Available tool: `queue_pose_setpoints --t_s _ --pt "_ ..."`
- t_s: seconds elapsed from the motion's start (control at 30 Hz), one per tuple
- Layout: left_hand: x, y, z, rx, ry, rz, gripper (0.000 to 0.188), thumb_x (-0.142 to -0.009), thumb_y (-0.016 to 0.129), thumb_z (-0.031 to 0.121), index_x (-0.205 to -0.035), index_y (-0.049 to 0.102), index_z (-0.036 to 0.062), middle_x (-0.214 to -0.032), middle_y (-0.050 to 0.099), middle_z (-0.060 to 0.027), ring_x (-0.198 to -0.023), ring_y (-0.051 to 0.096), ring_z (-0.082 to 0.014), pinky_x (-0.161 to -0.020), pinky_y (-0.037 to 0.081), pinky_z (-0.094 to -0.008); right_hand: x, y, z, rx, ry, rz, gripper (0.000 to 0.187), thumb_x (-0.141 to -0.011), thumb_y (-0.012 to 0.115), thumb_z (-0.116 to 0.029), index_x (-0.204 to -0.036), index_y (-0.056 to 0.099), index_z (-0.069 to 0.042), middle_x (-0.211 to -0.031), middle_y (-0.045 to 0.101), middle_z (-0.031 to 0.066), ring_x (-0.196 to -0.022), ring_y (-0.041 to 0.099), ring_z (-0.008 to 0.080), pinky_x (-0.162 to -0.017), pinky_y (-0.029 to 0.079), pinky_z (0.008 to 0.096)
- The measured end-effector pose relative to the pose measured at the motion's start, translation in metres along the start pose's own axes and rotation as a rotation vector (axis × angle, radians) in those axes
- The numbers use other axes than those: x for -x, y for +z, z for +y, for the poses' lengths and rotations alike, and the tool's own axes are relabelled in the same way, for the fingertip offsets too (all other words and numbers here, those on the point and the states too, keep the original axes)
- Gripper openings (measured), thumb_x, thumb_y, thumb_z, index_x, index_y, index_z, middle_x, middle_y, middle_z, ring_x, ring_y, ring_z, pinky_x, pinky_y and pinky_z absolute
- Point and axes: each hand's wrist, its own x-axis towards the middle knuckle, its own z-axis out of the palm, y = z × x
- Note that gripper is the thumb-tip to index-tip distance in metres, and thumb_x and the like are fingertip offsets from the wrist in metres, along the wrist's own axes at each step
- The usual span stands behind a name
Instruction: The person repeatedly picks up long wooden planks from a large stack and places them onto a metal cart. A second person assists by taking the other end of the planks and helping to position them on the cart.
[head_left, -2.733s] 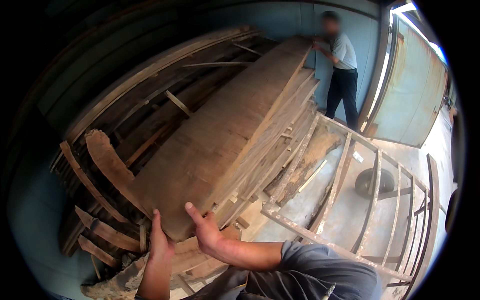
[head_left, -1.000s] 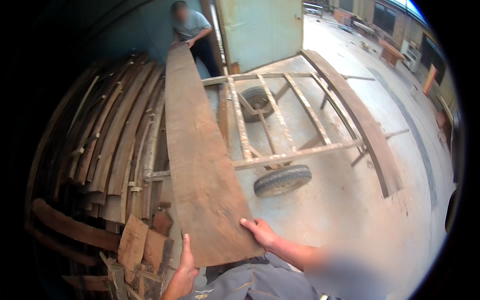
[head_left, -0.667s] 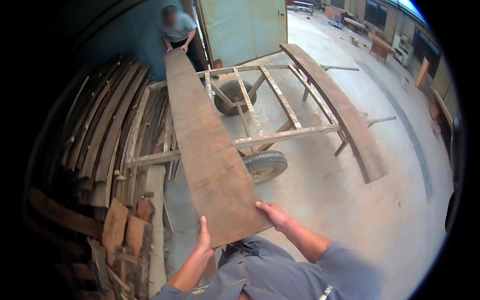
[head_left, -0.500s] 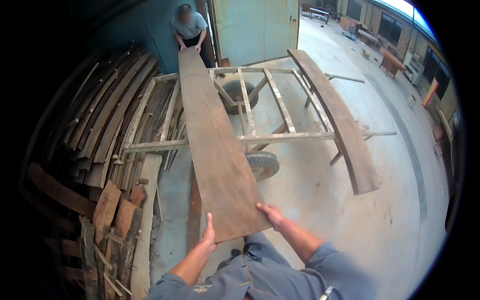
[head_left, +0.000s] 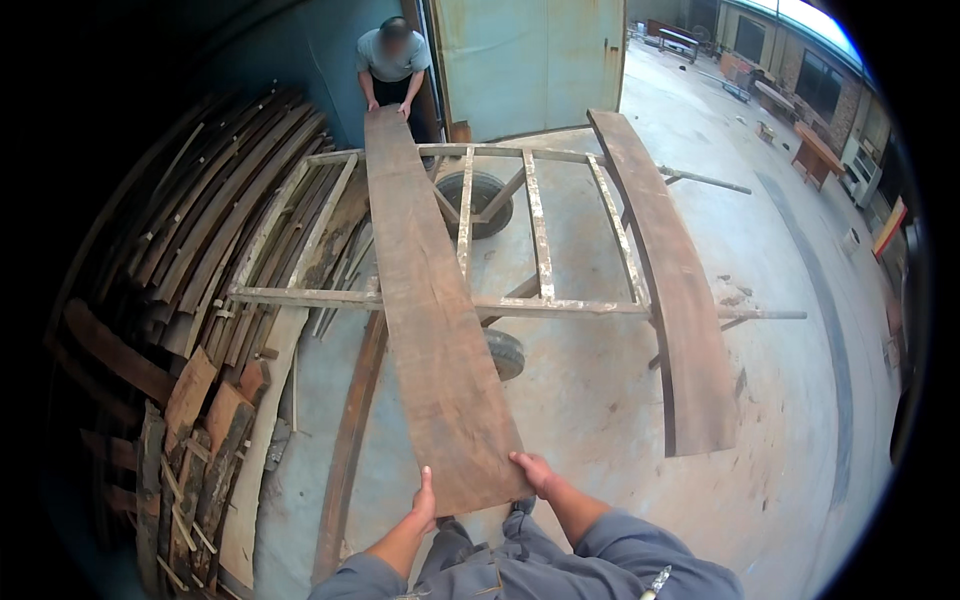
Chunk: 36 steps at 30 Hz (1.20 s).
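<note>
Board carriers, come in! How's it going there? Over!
Left hand, right hand: gripping wooden plank, near end. Co-worker holds far end. Plank crosses over cart frame; second plank lies at frame's right end.

Left hand and right hand grip, apart, thumbs uppermost

My plank: matt wood, grained, fairly smooth
Second plank: matt wood
Cart frame: blotchy, worn; metal or wood, I cannot tell
Nearer tyre: treaded matt rubber
Door: sheet metal, rust-streaked
My sleeve: creased matt cloth
Offcuts: rough wood
</note>
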Motion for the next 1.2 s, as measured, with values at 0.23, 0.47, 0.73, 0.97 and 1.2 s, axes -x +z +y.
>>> queue_pose_setpoints --t_s 0.23,0.47,0.73,0.97,1.2 --pt "-0.08 -0.013 -0.063 0.0 0.056 0.061 0.099 -0.101 0.036 0.076 -0.156 0.035 -0.0063 -0.159 0.044 -0.0204 -0.147 0.041 -0.0307 -0.122 0.031 -0.0426 -0.022 -0.031 0.002 0.031 0.028 -0.02 0.068 -0.091 0.069 -0.048 -0.131 0.062 0.007 -0.124 0.069 0.0194 -0.112 0.067 0.0277 -0.1 0.051 0.0399" --pt "-0.09 -0.02 -0.069 -0.094 0.075 0.099 0.102 -0.099 0.037 0.078 -0.153 0.04 -0.008 -0.156 0.047 -0.0215 -0.145 0.043 -0.0306 -0.12 0.032 -0.0416 -0.026 -0.032 0.007 0.007 0.016 -0.068 0.07 -0.094 0.068 -0.048 -0.135 0.059 0.007 -0.127 0.068 0.0195 -0.116 0.065 0.0281 -0.104 0.049 0.0395" --pt "-0.095 -0.027 -0.067 -0.163 0.059 0.192 0.106 -0.095 0.038 0.082 -0.153 0.041 -0.0076 -0.155 0.048 -0.0223 -0.145 0.043 -0.0314 -0.119 0.033 -0.0426 0.005 -0.029 0.044 -0.275 0.173 -0.148 0.078 -0.098 0.066 -0.052 -0.144 0.05 0.009 -0.144 0.058 0.0194 -0.135 0.055 0.0296 -0.117 0.039 0.0435" --pt "-0.079 -0.059 -0.043 -0.084 0.076 0.072 0.108 -0.094 0.04 0.083 -0.158 0.033 -0.0041 -0.16 0.043 -0.0192 -0.149 0.038 -0.0307 -0.123 0.028 -0.044 -0.001 0.007 0.097 -0.558 0.108 -0.217 0.074 -0.098 0.069 -0.046 -0.145 0.049 0.008 -0.144 0.058 0.0184 -0.135 0.055 0.0302 -0.117 0.039 0.0462" --pt "-0.074 -0.049 -0.048 -0.202 0.065 0.033 0.102 -0.099 0.033 0.079 -0.156 0.035 -0.0065 -0.158 0.044 -0.0198 -0.146 0.043 -0.0305 -0.122 0.032 -0.0418 0.017 -0.006 0.117 -0.647 0.106 -0.152 0.071 -0.098 0.069 -0.046 -0.144 0.051 0.005 -0.145 0.058 0.0156 -0.134 0.055 0.0313 -0.116 0.04 0.0494"
